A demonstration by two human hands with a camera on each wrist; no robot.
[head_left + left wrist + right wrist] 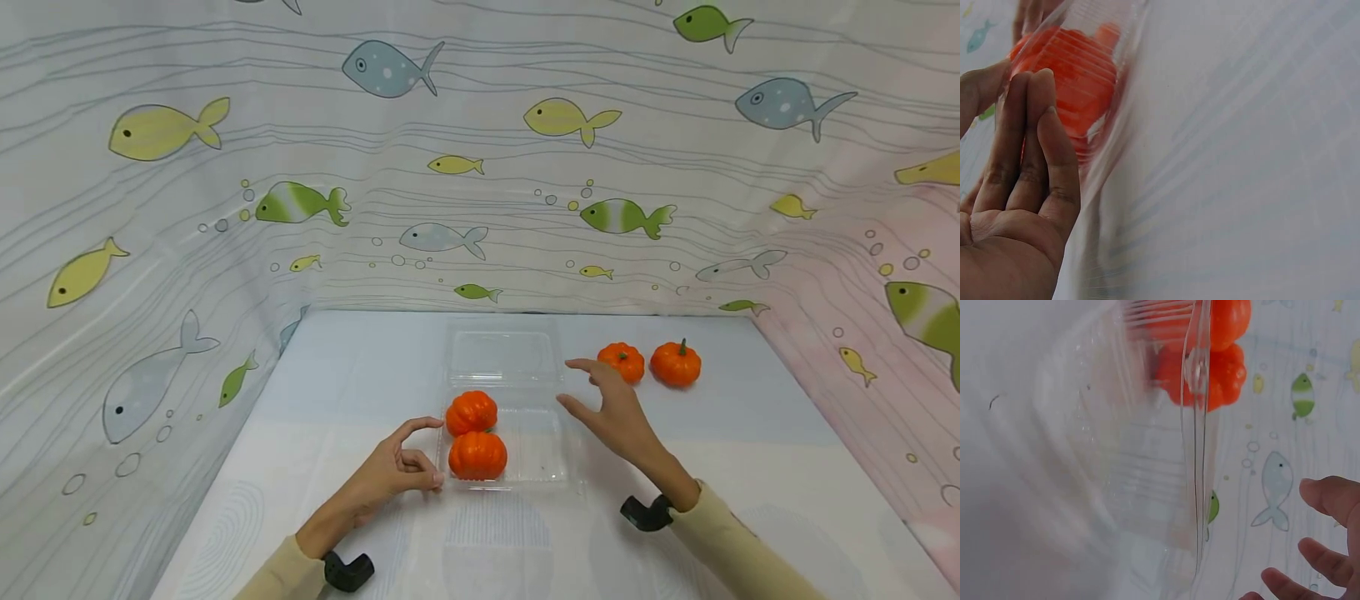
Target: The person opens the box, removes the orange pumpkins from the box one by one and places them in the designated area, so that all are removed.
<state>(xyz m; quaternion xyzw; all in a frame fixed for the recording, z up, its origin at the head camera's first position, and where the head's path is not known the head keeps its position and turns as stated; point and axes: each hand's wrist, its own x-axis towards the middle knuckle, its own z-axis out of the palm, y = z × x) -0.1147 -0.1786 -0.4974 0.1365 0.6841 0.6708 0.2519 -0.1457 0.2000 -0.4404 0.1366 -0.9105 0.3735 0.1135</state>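
Observation:
A clear plastic clamshell box (536, 446) lies with its lid (504, 354) folded back, away from me. Two small orange pumpkins, one behind (472, 412) and one in front (477, 456), sit in the left part of its base. My left hand (390, 471) is at the box's left side, its fingertips against the clear wall; in the left wrist view, fingers (1032, 137) lie beside that wall. Over the right side, my right hand (611, 412) hovers with thumb and fingers spread, holding nothing. The right wrist view shows its fingers (1329, 500) apart from the box.
Two more orange pumpkins, one nearer (621, 363) and one farther right (676, 364), stand on the white table (337, 375) beyond my right hand. A fish-patterned curtain (517, 208) rises behind the table and along both sides.

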